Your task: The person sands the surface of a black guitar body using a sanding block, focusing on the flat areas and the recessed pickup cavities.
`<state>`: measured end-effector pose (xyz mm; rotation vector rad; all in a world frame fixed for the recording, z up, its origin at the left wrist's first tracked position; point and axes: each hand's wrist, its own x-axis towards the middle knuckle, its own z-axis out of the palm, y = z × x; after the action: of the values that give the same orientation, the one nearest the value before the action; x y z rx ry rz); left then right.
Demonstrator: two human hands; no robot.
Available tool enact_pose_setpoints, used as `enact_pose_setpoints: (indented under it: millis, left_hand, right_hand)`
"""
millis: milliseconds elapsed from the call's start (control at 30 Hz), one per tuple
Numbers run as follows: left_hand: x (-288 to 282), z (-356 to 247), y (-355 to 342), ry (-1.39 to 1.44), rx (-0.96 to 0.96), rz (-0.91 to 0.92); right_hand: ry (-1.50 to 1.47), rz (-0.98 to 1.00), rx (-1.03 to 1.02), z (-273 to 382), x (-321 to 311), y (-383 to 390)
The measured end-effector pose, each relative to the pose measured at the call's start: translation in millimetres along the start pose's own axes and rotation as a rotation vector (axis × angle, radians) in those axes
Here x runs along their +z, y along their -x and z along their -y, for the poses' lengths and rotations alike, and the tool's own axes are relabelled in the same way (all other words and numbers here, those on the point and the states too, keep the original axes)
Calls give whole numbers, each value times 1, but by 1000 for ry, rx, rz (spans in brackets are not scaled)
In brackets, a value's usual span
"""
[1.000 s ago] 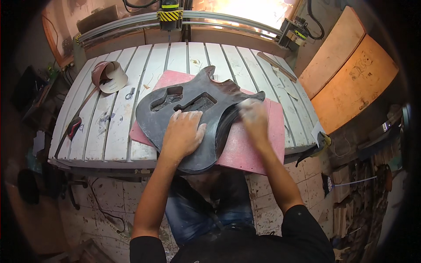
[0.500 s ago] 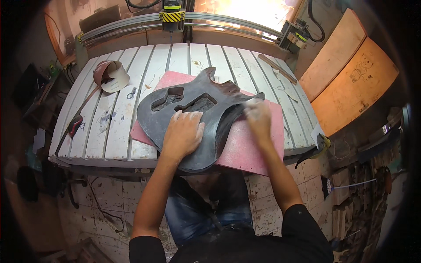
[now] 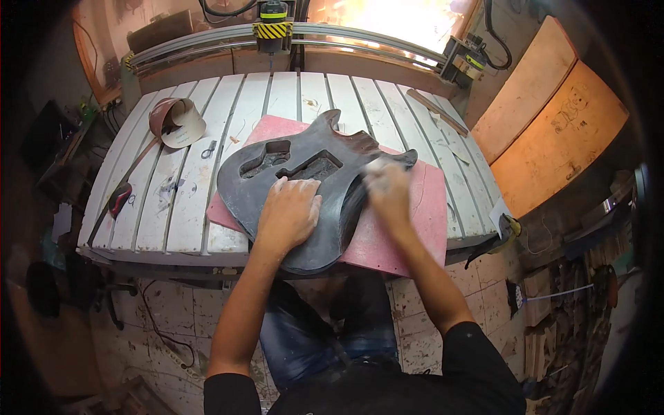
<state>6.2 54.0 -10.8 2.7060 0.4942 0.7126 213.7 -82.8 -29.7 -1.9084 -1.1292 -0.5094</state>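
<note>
A dark grey electric guitar body (image 3: 277,200) with routed cavities lies flat on a pink board (image 3: 394,238). My left hand (image 3: 290,211) rests on its face just below the cavities, holding nothing, its fingers extended and dusted white. At the waist edge near the lower horn, my right hand (image 3: 387,190) is curled against the side of the body and blurred by motion. A pale patch shows at its fingertips, but what it grips is hidden.
The board sits on a white slatted table (image 3: 187,238). A curled roll of sandpaper (image 3: 183,128) and a red-and-black tool (image 3: 120,198) lie to the left, a wooden strip (image 3: 437,111) at the far right. A gantry with a spindle (image 3: 274,31) spans the back.
My right hand has slid left and slightly down from the horn tip along the edge of the guitar body. My left hand stays in place.
</note>
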Motion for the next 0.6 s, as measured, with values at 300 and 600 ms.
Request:
enact_pose_setpoints:
  millis: [300,600]
  left_hand:
    - [-3,0,-1,8,2,6]
    - [-3,11,4,-2,-15,-26]
  right_hand:
    - [39,67,0,-20,-11,-24]
    - [-326,302,-243,57,-25,44]
